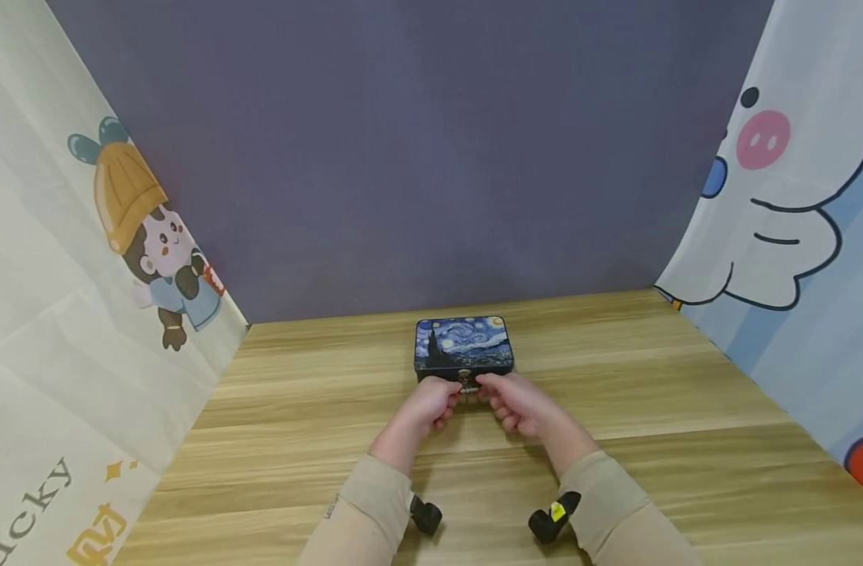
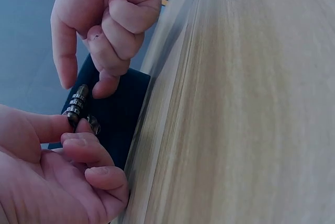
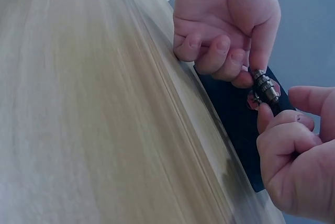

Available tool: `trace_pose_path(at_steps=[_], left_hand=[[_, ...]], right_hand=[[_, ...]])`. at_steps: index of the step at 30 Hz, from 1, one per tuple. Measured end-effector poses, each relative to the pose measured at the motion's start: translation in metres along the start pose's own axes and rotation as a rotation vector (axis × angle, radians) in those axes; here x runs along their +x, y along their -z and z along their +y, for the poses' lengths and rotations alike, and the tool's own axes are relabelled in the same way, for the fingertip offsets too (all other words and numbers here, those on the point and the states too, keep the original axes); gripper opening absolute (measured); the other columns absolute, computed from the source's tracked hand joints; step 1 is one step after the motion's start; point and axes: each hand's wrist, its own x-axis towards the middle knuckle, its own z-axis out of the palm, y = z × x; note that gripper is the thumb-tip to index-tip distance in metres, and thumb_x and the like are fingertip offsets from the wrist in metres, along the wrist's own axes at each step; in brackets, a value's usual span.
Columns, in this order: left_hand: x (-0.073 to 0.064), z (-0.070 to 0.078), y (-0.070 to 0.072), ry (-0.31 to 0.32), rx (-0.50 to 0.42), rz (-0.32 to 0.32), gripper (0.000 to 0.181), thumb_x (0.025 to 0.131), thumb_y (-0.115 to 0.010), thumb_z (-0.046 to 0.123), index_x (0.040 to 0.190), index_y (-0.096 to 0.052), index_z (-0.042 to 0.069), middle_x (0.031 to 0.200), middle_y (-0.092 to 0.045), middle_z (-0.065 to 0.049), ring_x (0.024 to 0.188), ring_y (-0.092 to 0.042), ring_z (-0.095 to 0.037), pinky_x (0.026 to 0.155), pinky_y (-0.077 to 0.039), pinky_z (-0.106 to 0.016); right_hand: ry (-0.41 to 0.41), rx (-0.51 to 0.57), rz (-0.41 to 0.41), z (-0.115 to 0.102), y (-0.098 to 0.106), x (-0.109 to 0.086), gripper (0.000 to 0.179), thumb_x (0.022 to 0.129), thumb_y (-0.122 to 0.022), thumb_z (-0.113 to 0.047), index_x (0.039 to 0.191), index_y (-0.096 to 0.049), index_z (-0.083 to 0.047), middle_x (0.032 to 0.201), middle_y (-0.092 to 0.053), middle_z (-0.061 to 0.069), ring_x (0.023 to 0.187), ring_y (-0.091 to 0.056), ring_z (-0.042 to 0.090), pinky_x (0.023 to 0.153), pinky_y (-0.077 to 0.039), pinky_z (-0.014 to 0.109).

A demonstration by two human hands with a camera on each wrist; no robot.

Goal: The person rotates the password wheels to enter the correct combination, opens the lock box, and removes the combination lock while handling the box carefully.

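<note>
A small box (image 1: 463,342) with a swirling blue night-sky picture on its lid sits closed near the back of the table. At its front clasp (image 1: 464,376) is a small metal combination padlock (image 2: 77,103) with several number rings. My left hand (image 1: 431,402) pinches one end of the padlock between thumb and forefinger, other fingers curled. Beside the opposite end is my right hand (image 1: 519,402); its thumb and forefinger stand apart around that end, the remaining fingers bent, as the right wrist view of the padlock (image 3: 267,87) shows.
The wooden table (image 1: 297,448) runs back to a grey-purple panel (image 1: 417,157). Printed cloths hang at the left (image 1: 35,236) and right (image 1: 813,259). Black camera mounts are worn at the left (image 1: 426,516) and right (image 1: 553,517) cuffs.
</note>
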Motion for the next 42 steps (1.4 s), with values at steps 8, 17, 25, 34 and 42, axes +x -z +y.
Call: trace_pose_path(at_steps=[8,17,25,34,42], left_hand=[[-0.001,0.001,0.000,0.009,0.010,0.004,0.030,0.100,-0.051,0.015,0.072,-0.050,0.007,0.061,-0.041,0.003,0.047,-0.034,-0.010,0.043,-0.026,-0.024],[-0.002,0.001,0.001,0.003,0.009,-0.007,0.033,0.101,-0.051,0.015,0.069,-0.048,0.009,0.060,-0.041,0.002,0.047,-0.034,-0.010,0.043,-0.026,-0.024],[-0.001,0.000,0.001,0.004,0.019,0.003,0.033,0.100,-0.052,0.015,0.068,-0.048,0.011,0.061,-0.040,0.002,0.048,-0.034,-0.010,0.044,-0.026,-0.024],[-0.003,0.001,0.001,-0.009,0.002,-0.010,0.032,0.100,-0.051,0.016,0.069,-0.049,0.010,0.061,-0.040,0.002,0.048,-0.033,-0.010,0.044,-0.025,-0.024],[-0.003,0.001,0.001,-0.010,0.007,-0.013,0.031,0.100,-0.051,0.015,0.070,-0.049,0.008,0.061,-0.040,0.002,0.048,-0.033,-0.010,0.044,-0.025,-0.024]], right_hand=[[-0.003,0.006,0.007,0.001,0.004,-0.001,0.034,0.098,-0.062,-0.032,0.100,-0.059,0.002,0.061,-0.033,-0.006,0.047,-0.024,0.005,0.042,-0.019,0.019],[-0.003,0.004,-0.008,0.002,0.001,-0.001,0.030,0.098,-0.062,-0.030,0.095,-0.058,-0.001,0.060,-0.033,-0.006,0.046,-0.025,0.005,0.041,-0.020,0.019],[0.001,-0.006,-0.027,0.000,-0.004,-0.002,0.031,0.097,-0.062,-0.028,0.097,-0.058,0.003,0.059,-0.032,-0.006,0.045,-0.024,0.004,0.040,-0.020,0.018],[0.010,-0.001,-0.040,0.001,-0.007,0.000,0.024,0.094,-0.065,-0.023,0.087,-0.059,-0.001,0.058,-0.032,-0.006,0.046,-0.024,0.005,0.040,-0.020,0.018],[0.012,0.000,-0.037,0.003,-0.008,0.001,0.022,0.094,-0.064,-0.021,0.088,-0.060,0.000,0.058,-0.032,-0.006,0.046,-0.024,0.005,0.041,-0.019,0.019]])
